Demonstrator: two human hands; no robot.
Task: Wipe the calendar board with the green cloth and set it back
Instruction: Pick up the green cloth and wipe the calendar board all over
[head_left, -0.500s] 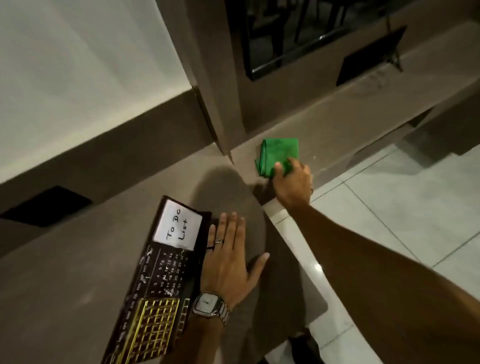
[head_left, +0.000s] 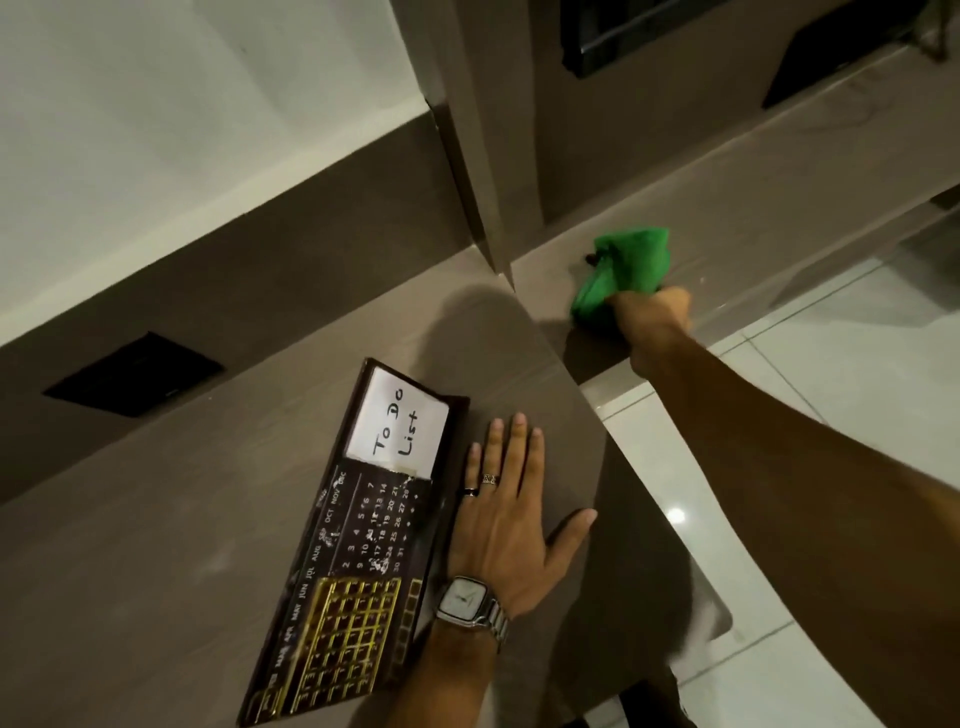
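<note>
Here, right hand (head_left: 655, 321) fingers closed around green cloth (head_left: 623, 270).

dim, warm | soft shadows on counter (head_left: 156, 545) | glare on floor (head_left: 675, 515)

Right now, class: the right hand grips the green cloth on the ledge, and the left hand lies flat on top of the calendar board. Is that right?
Not quite. The head view shows the left hand flat on the counter beside the calendar board, along its right edge, not on top of it. The rest holds: the right hand grips the green cloth on the ledge.
</note>
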